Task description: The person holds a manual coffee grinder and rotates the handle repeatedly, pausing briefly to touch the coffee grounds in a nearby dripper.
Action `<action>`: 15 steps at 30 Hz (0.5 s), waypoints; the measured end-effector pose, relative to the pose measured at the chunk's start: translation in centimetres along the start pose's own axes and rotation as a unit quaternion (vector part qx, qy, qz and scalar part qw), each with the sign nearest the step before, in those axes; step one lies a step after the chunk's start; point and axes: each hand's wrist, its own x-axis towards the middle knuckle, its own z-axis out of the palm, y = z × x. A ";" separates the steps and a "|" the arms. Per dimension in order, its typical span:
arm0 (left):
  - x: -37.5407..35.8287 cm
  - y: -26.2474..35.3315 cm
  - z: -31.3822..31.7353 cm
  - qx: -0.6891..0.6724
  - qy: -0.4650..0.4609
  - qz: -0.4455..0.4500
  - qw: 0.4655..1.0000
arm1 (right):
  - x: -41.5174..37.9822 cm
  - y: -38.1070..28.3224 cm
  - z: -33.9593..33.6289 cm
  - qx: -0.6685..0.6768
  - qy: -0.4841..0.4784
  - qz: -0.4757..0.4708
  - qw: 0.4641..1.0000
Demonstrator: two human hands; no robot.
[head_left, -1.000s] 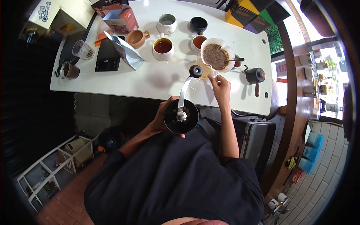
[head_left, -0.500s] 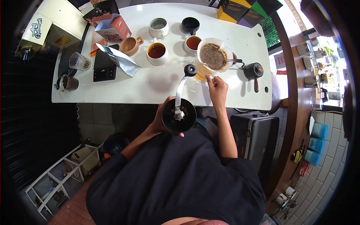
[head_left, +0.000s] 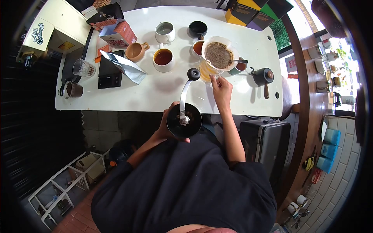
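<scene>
My left hand is wrapped round a black hand coffee grinder close to my body. A few beans show in its open top, and its silver crank ends in a black knob. The fingers of my right hand are closed at the handle side of a glass coffee server; the handle is mostly hidden. On the server sits a dripper with a white paper filter, filled with wet coffee grounds. A spoon lies across the filter's right edge.
White cups of dark liquid, a tan cup and a black cup stand left of and behind the dripper. A greenish cup and small kettle are to its right. A silver bag lies beside a black scale.
The server and dripper have shifted slightly left with my right hand, showing more of the greenish cup behind them. My left hand still holds the grinder. The view has tilted a little.
</scene>
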 end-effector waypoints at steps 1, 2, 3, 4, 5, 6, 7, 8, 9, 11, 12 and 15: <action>0.0 0.0 0.0 0.002 0.003 -0.003 1.000 | 0.1 0.2 0.3 0.012 0.013 -0.010 1.000; 0.1 0.0 0.0 0.005 0.005 -0.006 1.000 | 0.2 0.3 0.6 0.024 0.025 -0.020 0.999; 0.1 0.0 0.0 0.005 0.005 -0.006 1.000 | 0.3 0.3 0.7 0.024 0.026 -0.020 0.999; 0.2 0.0 0.0 0.002 0.007 -0.006 1.000 | 0.4 0.3 0.8 0.023 0.027 -0.020 0.999; 0.3 -0.1 0.1 -0.002 0.010 -0.005 1.000 | 0.5 0.3 0.8 0.023 0.028 -0.020 0.999; 0.3 -0.1 0.0 -0.002 0.009 -0.005 1.000 | 0.6 0.3 0.8 0.023 0.029 -0.020 0.999; 0.3 -0.2 0.0 0.002 0.007 -0.004 1.000 | 0.6 0.2 0.8 0.021 0.026 -0.019 0.999; 0.3 -0.2 -0.1 0.006 0.005 -0.004 1.000 | 0.7 0.1 0.8 0.020 0.023 -0.018 0.999; 0.4 -0.2 -0.1 0.006 0.005 -0.003 1.000 | 0.8 0.1 0.8 0.020 0.024 -0.018 0.999; 0.4 -0.1 0.0 -0.007 0.013 -0.011 1.000 | 1.1 0.0 0.7 0.013 0.013 -0.002 1.000; 0.4 -0.1 0.0 -0.007 0.012 -0.011 1.000 | 1.3 0.1 0.8 0.013 0.013 -0.001 1.000; 0.5 -0.2 -0.1 -0.022 0.012 -0.020 0.999 | 1.8 0.1 0.9 0.009 0.011 0.004 1.000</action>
